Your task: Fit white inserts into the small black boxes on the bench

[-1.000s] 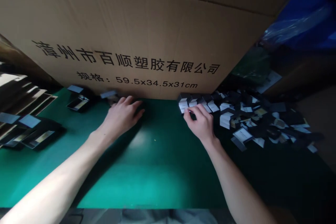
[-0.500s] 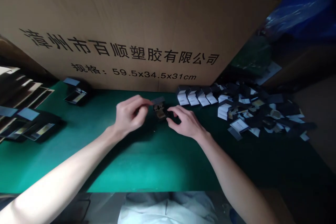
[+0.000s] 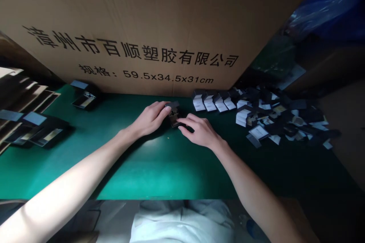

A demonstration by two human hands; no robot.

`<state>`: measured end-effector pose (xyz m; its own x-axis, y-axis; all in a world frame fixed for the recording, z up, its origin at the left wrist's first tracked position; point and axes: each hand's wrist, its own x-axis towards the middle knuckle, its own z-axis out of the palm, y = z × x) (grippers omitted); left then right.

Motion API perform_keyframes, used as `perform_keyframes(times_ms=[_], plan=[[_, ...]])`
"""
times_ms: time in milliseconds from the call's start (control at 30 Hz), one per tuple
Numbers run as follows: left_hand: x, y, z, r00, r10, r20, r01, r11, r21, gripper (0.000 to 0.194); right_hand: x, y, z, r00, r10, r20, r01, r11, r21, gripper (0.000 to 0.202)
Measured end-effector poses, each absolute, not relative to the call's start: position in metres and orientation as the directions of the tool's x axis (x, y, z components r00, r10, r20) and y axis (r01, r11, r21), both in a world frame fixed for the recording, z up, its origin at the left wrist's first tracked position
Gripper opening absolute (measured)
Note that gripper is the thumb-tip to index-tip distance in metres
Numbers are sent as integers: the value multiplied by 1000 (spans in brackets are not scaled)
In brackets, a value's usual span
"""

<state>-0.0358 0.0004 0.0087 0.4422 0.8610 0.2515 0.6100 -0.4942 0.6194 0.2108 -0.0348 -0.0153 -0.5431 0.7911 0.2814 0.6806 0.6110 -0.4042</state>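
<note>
A small black box (image 3: pixel 173 114) (lid raised) is gripped between the left hand (image 3: pixel 150 118) and right hand (image 3: pixel 199 131), nearer the left, on the green mat (image 3: pixel 159 167).

Left hand (image 3: pixel 149 118), right hand (image 3: pixel 199 131) close together, fingers curled.

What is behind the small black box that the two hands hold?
Behind the small black box, held by the left hand and right hand, stands the big carton on the green mat. The carton hides whatever is behind it.
</note>
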Motion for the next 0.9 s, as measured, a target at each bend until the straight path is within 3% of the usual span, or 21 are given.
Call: perform_keyframes(times_ms=[400, 667, 900], plan=[[-35, 0, 9, 443, 874, 200, 590, -453, 668, 66, 210, -35, -22, -535, 787, 308, 668, 617, -416, 26], [-34, -1, 9, 453, 864, 221, 550, -465, 693, 65, 208, -36, -15, -538, 806, 247, 689, 589, -423, 27], [-30, -4, 9, 403, 897, 181, 354, -336, 873, 71, 208, -36, -18, -528, 806, 268, 692, 591, -415, 31]])
